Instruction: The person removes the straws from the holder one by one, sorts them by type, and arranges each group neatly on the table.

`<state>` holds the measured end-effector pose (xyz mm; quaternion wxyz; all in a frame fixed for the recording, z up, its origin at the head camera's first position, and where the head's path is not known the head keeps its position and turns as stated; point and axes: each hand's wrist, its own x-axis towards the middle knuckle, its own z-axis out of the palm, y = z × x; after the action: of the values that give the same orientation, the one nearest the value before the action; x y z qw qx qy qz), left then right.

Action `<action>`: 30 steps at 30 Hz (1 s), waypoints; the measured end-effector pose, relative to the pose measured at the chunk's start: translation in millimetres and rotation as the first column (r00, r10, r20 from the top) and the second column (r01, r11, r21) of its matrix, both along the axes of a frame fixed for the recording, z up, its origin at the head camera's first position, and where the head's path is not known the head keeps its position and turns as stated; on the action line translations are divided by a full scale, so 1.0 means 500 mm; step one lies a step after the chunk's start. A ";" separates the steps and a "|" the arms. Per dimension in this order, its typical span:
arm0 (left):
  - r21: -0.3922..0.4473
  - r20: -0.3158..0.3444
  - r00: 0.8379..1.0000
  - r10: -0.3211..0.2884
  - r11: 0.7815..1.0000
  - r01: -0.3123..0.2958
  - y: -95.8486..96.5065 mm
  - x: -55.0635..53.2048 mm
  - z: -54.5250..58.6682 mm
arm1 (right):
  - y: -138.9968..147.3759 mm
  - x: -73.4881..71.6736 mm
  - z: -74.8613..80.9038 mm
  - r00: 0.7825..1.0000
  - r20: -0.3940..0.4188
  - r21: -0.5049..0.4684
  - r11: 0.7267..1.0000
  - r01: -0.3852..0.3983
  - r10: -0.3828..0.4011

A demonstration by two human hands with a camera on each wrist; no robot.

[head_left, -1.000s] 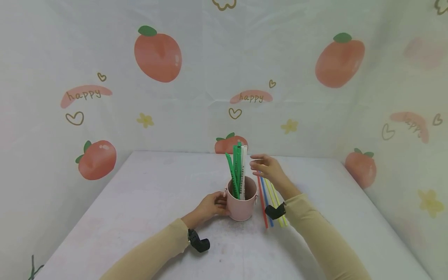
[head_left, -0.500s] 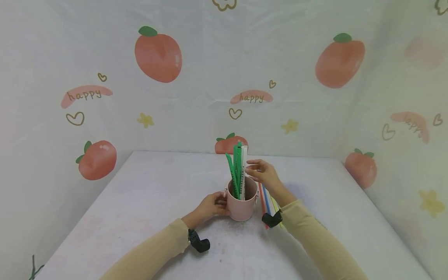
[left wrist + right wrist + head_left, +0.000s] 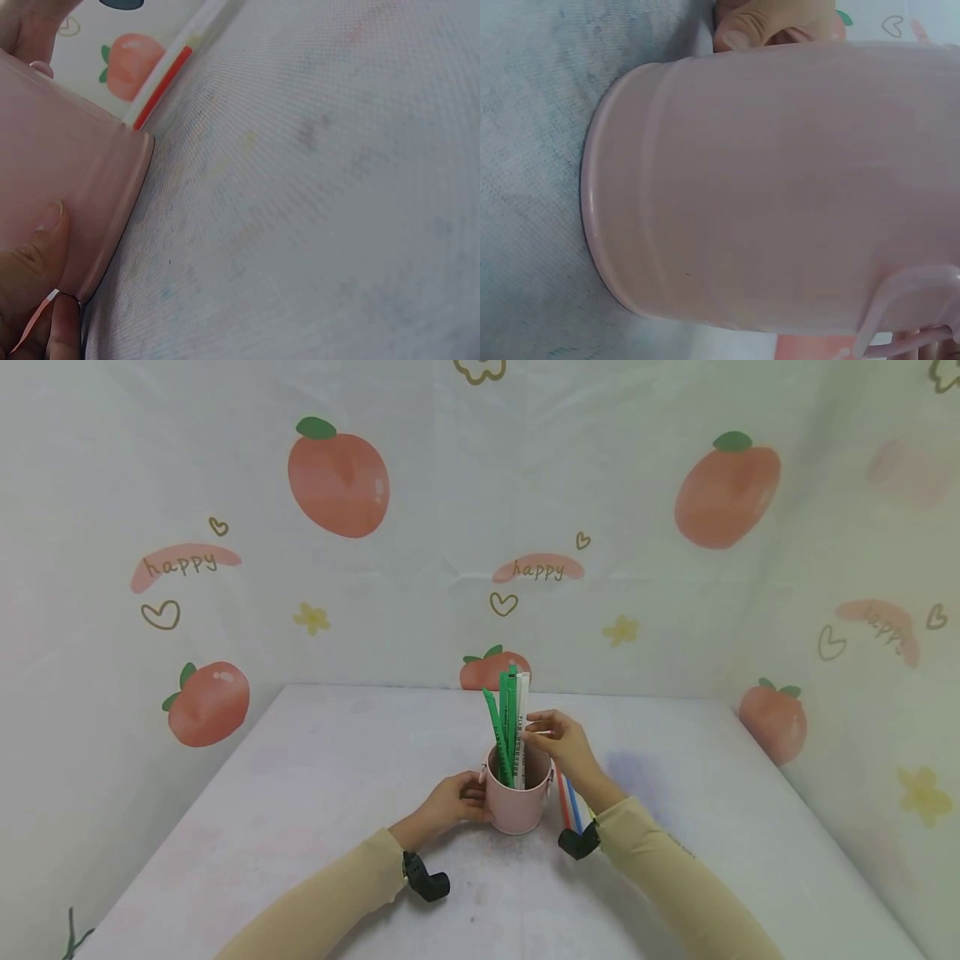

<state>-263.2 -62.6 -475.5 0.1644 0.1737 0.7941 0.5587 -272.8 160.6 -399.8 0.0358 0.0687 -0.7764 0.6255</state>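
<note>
A small pink bucket (image 3: 516,814) stands upright on the table, holding several green-wrapped straws (image 3: 501,735) and a white-wrapped straw (image 3: 521,735) with printed text. My left hand (image 3: 447,806) grips the bucket's left side low down; its thumb (image 3: 37,255) lies along the wall in the left wrist view. Above the rim, at the right, my right hand (image 3: 566,747) has its fingertips at the white straw. Whether they pinch it cannot be made out. The bucket (image 3: 765,187) hides most of the right hand in the right wrist view.
Loose straws lie on the table right of the bucket: a red straw (image 3: 564,797), a blue straw (image 3: 574,806) and yellow ones mostly hidden under the right forearm. A printed white cloth (image 3: 405,568) hangs behind the table.
My right hand has come down and left, from beside the straw tops to the white straw just above the bucket's rim. The left hand and bucket have stayed put.
</note>
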 end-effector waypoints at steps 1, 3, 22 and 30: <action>0.001 0.000 1.000 0.000 1.000 0.000 0.000 0.000 0.000 | -0.001 -0.001 -0.002 1.000 0.000 0.000 1.000 0.005 -0.005; 0.002 -0.001 1.000 0.001 1.000 -0.001 -0.001 0.000 0.001 | -0.003 -0.001 -0.003 1.000 -0.002 -0.003 1.000 0.015 -0.015; -0.001 -0.003 1.000 0.004 1.000 -0.004 -0.001 0.001 0.000 | -0.015 -0.003 -0.008 0.998 -0.021 -0.016 0.998 0.053 -0.053; -0.012 -0.016 1.000 0.009 1.000 -0.009 0.000 0.003 0.003 | -0.013 -0.001 -0.008 0.998 -0.009 0.022 0.998 0.057 -0.057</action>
<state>-261.9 -62.8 -473.9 0.1566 0.1733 0.7996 0.5532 -273.4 153.9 -403.7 0.0561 0.0496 -0.7847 0.6153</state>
